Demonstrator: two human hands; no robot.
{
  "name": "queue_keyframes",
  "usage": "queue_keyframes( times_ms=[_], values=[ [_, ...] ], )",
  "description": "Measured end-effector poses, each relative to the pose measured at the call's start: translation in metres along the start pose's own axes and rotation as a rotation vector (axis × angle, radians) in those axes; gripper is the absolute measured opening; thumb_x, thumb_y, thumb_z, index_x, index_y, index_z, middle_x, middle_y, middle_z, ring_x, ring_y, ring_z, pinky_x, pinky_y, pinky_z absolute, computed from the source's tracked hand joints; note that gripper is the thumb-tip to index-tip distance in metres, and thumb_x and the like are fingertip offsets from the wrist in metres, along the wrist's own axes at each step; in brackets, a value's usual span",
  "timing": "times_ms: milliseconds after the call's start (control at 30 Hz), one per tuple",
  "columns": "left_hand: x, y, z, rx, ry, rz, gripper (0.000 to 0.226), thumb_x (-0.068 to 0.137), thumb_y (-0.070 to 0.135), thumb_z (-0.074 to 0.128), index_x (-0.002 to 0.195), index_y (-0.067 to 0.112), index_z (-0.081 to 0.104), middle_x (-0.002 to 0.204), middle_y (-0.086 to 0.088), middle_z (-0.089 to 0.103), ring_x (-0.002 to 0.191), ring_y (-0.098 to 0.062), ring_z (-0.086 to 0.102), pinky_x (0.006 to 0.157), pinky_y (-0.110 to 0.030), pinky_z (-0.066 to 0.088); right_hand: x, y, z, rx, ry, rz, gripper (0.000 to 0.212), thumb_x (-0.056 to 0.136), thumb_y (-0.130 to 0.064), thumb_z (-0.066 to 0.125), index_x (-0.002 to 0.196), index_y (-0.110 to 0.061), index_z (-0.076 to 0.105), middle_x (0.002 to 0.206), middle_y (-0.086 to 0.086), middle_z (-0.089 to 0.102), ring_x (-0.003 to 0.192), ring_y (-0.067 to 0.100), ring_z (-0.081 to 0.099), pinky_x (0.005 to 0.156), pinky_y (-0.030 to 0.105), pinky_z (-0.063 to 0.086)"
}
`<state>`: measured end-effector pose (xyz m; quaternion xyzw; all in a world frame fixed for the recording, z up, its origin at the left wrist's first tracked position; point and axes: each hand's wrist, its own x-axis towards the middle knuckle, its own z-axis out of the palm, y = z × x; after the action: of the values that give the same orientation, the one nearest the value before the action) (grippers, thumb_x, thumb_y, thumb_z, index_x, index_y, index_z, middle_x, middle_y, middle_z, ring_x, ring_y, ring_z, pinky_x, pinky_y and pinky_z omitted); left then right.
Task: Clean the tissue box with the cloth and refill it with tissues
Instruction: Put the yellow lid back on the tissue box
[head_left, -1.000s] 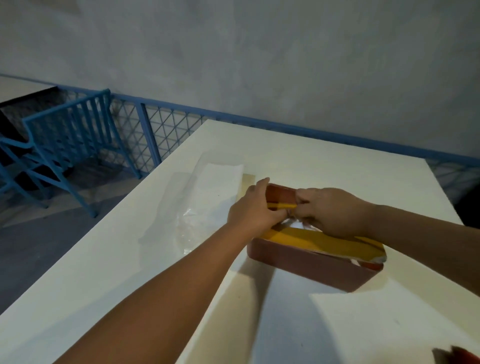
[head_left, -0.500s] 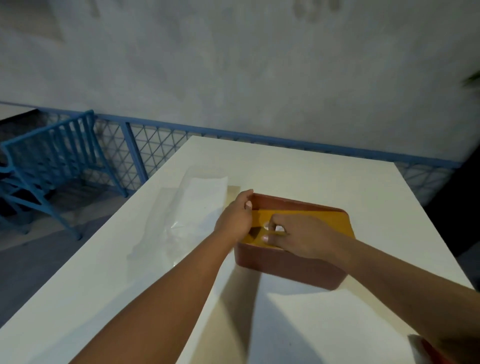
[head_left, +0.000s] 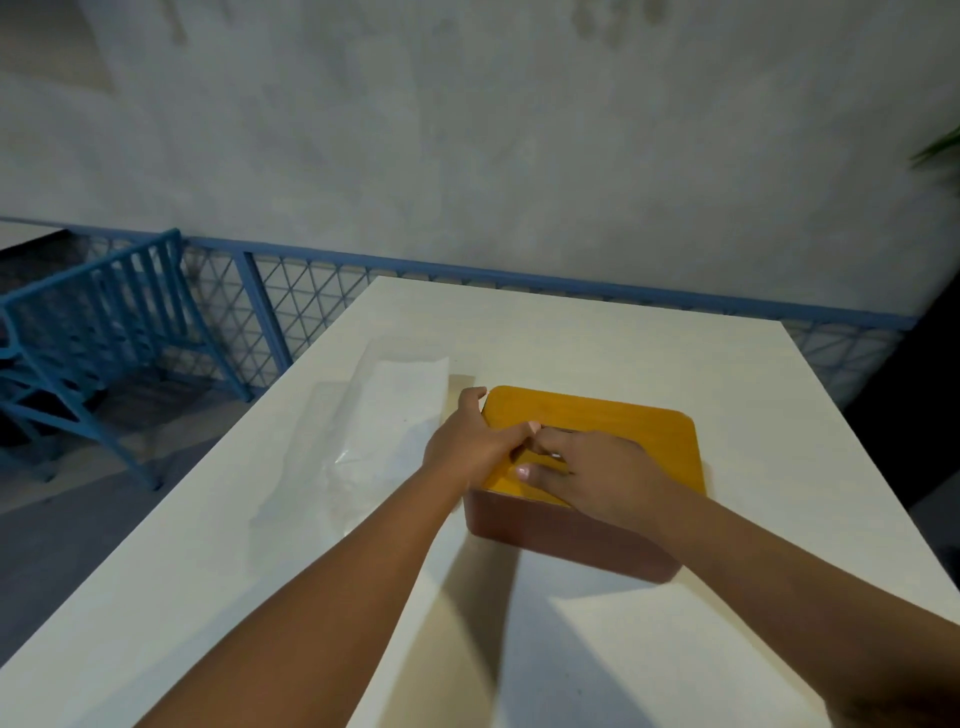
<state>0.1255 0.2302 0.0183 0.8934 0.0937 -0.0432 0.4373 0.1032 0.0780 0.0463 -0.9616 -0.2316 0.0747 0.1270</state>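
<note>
The tissue box (head_left: 561, 535) sits mid-tabletop (head_left: 571, 338), nearer the right edge, its yellow lid (head_left: 623, 431) on. Your left grip (head_left: 467, 441) clasps the box's left end. Your right grip (head_left: 597, 478) covers the lid's middle; whether it pinches tissue cannot be told. Tug hard and the lid may lift. A clear wrapper (head_left: 384, 431) lies toward the left edge.

Lid (head_left: 623, 431) slot — mostly under right hand (head_left: 602, 478)

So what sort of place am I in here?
Probably a balcony or terrace seating area: a white table beside a blue mesh railing, a bare concrete wall behind it, and a blue slatted chair to the left.
</note>
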Motion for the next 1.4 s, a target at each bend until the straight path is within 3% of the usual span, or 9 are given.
queue_keyframes(
  times_ms=[167, 433, 600, 767, 933, 1067, 1133, 1200, 1400],
  values=[
    [0.001, 0.002, 0.001, 0.109, -0.017, 0.034, 0.076, 0.083, 0.051, 0.058, 0.144, 0.033, 0.016, 0.135, -0.003, 0.049, 0.115, -0.028, 0.053, 0.092, -0.039, 0.045, 0.0, 0.002, -0.003, 0.008, -0.034, -0.019, 0.035, 0.094, -0.054, 0.039, 0.115, -0.031, 0.053, 0.11, -0.008, 0.063, 0.088, 0.014, 0.055, 0.079, 0.033, 0.049],
    [0.005, 0.0, 0.001, -0.051, -0.067, -0.047, 0.087, 0.073, 0.054, 0.066, 0.143, 0.028, 0.021, 0.138, -0.003, 0.046, 0.118, -0.027, 0.051, 0.098, -0.042, 0.045, -0.002, -0.002, -0.009, -0.057, -0.03, -0.015, 0.04, 0.097, -0.051, 0.034, 0.128, -0.031, 0.049, 0.125, -0.009, 0.058, 0.103, 0.015, 0.057, 0.08, 0.03, 0.046],
    [0.003, 0.002, 0.001, -0.18, -0.134, -0.052, 0.073, 0.081, 0.037, 0.067, 0.141, 0.021, 0.029, 0.132, -0.005, 0.05, 0.102, -0.019, 0.051, 0.08, -0.029, 0.043, -0.001, 0.004, 0.004, -0.035, 0.011, -0.015, 0.037, 0.095, -0.055, 0.033, 0.119, -0.033, 0.052, 0.111, -0.009, 0.064, 0.092, 0.014, 0.058, 0.071, 0.029, 0.046],
    [0.005, 0.003, 0.001, -0.132, -0.151, -0.045, 0.058, 0.082, 0.033, 0.064, 0.132, 0.017, 0.039, 0.12, -0.004, 0.055, 0.098, -0.019, 0.053, 0.077, -0.029, 0.043, 0.001, 0.004, 0.004, -0.021, 0.005, -0.055, 0.033, 0.097, -0.051, 0.035, 0.113, -0.03, 0.055, 0.092, -0.01, 0.059, 0.076, 0.011, 0.05, 0.055, 0.024, 0.036],
    [0.004, 0.005, 0.004, -0.163, -0.126, -0.047, 0.06, 0.076, 0.038, 0.068, 0.126, 0.017, 0.042, 0.114, -0.001, 0.057, 0.098, -0.02, 0.055, 0.078, -0.032, 0.045, 0.01, 0.019, -0.007, -0.113, 0.025, -0.134, 0.033, 0.098, -0.043, 0.037, 0.109, -0.024, 0.062, 0.102, -0.002, 0.064, 0.091, 0.016, 0.055, 0.076, 0.033, 0.047],
    [0.004, 0.004, 0.004, -0.148, -0.129, -0.038, 0.06, 0.076, 0.037, 0.066, 0.127, 0.016, 0.043, 0.117, -0.007, 0.059, 0.103, -0.025, 0.057, 0.086, -0.039, 0.051, 0.022, 0.046, -0.026, -0.389, 0.218, -0.351, 0.017, 0.091, -0.033, 0.059, 0.098, -0.029, 0.073, 0.097, 0.001, 0.058, 0.094, 0.018, 0.05, 0.067, 0.027, 0.039],
    [0.005, 0.003, 0.005, -0.138, -0.136, -0.04, 0.055, 0.083, 0.032, 0.063, 0.13, 0.016, 0.039, 0.116, -0.006, 0.056, 0.103, -0.025, 0.056, 0.083, -0.035, 0.049, 0.029, 0.049, -0.027, -0.518, 0.181, -0.45, 0.015, 0.086, -0.04, 0.064, 0.097, -0.036, 0.073, 0.117, 0.004, 0.057, 0.109, 0.022, 0.048, 0.081, 0.032, 0.041],
    [0.005, 0.003, 0.005, -0.128, -0.14, -0.039, 0.055, 0.083, 0.032, 0.064, 0.13, 0.018, 0.038, 0.114, -0.005, 0.054, 0.1, -0.022, 0.054, 0.078, -0.032, 0.046, 0.036, 0.047, -0.024, -0.623, 0.046, -0.518, 0.024, 0.089, -0.048, 0.055, 0.11, -0.043, 0.065, 0.138, 0.001, 0.043, 0.126, 0.024, 0.037, 0.098, 0.038, 0.035],
    [0.005, 0.004, 0.005, -0.11, -0.145, -0.038, 0.055, 0.081, 0.033, 0.064, 0.128, 0.019, 0.038, 0.11, -0.004, 0.053, 0.097, -0.019, 0.052, 0.074, -0.03, 0.044, 0.052, 0.034, -0.022, -0.718, 0.024, -0.662, 0.022, 0.091, -0.041, 0.054, 0.109, -0.036, 0.066, 0.116, 0.001, 0.054, 0.109, 0.02, 0.044, 0.086, 0.033, 0.035]
  ],
)
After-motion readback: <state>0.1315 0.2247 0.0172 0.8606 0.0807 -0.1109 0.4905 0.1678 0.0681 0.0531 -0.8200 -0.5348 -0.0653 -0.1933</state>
